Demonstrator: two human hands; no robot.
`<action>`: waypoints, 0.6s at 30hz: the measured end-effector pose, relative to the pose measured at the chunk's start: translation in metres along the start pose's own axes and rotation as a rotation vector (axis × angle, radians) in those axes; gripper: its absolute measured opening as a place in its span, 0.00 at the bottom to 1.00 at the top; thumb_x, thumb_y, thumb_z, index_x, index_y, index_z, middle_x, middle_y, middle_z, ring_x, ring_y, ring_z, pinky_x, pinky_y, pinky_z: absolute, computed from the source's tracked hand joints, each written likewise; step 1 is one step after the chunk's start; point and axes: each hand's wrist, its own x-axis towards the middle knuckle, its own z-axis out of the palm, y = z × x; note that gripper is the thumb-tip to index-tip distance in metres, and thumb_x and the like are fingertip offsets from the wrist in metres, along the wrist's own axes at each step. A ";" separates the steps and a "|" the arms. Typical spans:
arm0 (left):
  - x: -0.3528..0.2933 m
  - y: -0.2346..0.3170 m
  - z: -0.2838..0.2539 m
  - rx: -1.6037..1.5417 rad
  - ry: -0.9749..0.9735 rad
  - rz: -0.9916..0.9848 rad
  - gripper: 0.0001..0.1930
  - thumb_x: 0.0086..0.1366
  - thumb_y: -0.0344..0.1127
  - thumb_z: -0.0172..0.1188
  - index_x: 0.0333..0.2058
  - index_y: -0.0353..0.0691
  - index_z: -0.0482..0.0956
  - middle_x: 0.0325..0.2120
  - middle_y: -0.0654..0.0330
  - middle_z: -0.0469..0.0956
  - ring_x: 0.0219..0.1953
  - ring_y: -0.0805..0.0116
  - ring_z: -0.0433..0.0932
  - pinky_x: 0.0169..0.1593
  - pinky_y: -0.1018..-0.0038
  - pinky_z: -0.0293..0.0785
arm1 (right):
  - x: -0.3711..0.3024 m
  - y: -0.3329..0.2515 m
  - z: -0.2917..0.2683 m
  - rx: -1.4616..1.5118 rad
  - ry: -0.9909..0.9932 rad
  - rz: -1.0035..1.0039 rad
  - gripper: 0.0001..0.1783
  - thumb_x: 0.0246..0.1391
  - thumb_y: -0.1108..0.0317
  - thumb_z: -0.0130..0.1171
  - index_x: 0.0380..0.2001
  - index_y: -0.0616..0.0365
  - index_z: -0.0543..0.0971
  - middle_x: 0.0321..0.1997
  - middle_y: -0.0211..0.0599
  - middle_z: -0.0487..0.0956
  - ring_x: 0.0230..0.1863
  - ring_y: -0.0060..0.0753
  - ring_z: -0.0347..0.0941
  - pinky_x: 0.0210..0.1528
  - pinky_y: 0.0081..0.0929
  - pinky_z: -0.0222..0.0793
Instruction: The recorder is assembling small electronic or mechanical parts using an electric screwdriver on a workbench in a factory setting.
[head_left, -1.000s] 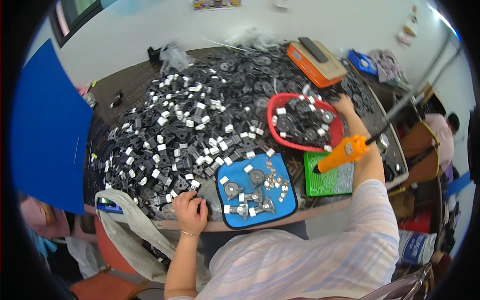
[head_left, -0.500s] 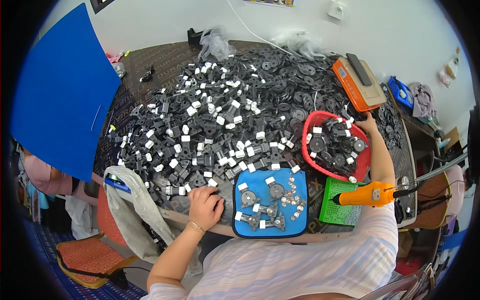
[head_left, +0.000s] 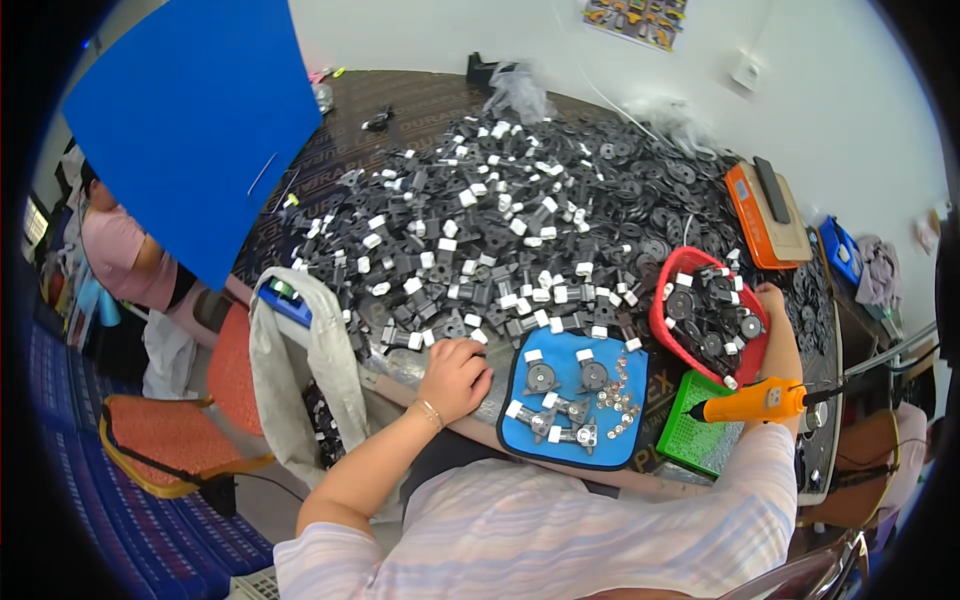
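My left hand (head_left: pixel 455 380) rests on the near table edge beside the blue mat (head_left: pixel 516 440). Its fingers are loosely bent and somewhat apart, with nothing seen in them. At the right, my right hand (head_left: pixel 772 304) is closed at the far right side of the red basket (head_left: pixel 672 335); some fingers are hidden there. Black parts with white ends (head_left: pixel 712 310) fill the basket. On the mat lie several black wheel assemblies with white ends (head_left: pixel 541 377), beside small shiny round metal pieces (head_left: pixel 618 402). An orange power screwdriver (head_left: pixel 757 401) hangs above the green tray (head_left: pixel 676 428).
A large heap of black and white parts (head_left: pixel 440 245) covers the table, with black discs (head_left: pixel 660 180) behind. An orange scale (head_left: pixel 765 225) stands far right. At left are a grey cloth bag (head_left: pixel 262 350), a blue panel (head_left: pixel 200 130), an orange chair (head_left: pixel 165 440) and another person (head_left: pixel 125 250).
The view has turned, so the table's contents appear shifted right. My right hand has slid nearer along the basket's side. My left hand stays on the table edge.
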 end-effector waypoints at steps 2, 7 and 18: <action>-0.001 0.001 0.000 -0.003 0.005 -0.003 0.06 0.48 0.31 0.61 0.25 0.42 0.72 0.37 0.60 0.72 0.42 0.59 0.70 0.48 0.63 0.61 | -0.005 0.011 -0.010 0.403 -0.088 0.203 0.10 0.33 0.74 0.62 0.26 0.56 0.77 0.21 0.33 0.76 0.22 0.30 0.72 0.25 0.28 0.69; -0.002 0.004 0.000 -0.019 0.009 -0.003 0.06 0.48 0.31 0.60 0.25 0.41 0.72 0.37 0.60 0.72 0.43 0.59 0.70 0.49 0.63 0.61 | -0.025 -0.003 -0.056 0.641 -0.088 0.244 0.09 0.38 0.77 0.56 0.26 0.52 0.72 0.18 0.26 0.70 0.16 0.25 0.68 0.16 0.23 0.64; 0.003 -0.001 0.001 -0.016 0.037 0.016 0.06 0.46 0.30 0.62 0.23 0.41 0.73 0.35 0.58 0.73 0.41 0.57 0.70 0.46 0.62 0.62 | -0.162 -0.246 -0.088 0.702 -0.369 -0.368 0.13 0.39 0.76 0.62 0.31 0.59 0.74 0.34 0.28 0.73 0.35 0.22 0.70 0.37 0.21 0.67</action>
